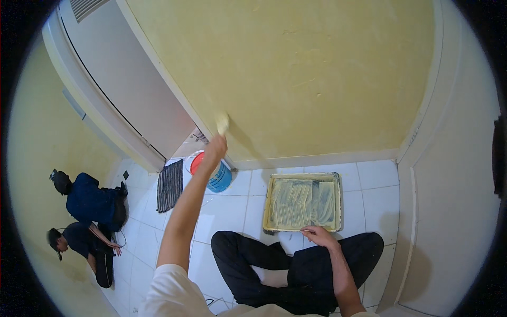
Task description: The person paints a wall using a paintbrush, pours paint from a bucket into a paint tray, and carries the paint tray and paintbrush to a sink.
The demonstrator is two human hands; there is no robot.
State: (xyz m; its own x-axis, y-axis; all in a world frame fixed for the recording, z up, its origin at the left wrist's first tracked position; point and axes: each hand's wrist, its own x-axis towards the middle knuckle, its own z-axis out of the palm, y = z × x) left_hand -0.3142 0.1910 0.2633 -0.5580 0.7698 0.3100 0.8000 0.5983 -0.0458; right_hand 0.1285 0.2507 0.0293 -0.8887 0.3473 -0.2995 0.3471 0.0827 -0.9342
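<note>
The left hand (215, 147) is wrapped around a pale yellow brush (223, 124), which points up by the wall (317, 79) (I can't tell if they touch). The paint tray (268, 201) sits down to its right, nearer the right hand (319, 236), fingers at the rim, maybe pinching; I can't tell.

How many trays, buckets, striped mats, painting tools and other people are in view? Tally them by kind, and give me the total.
Tray: 1
Bucket: 1
Striped mat: 1
Painting tool, in the left hand: 1
Other people: 2
Total: 6
</note>
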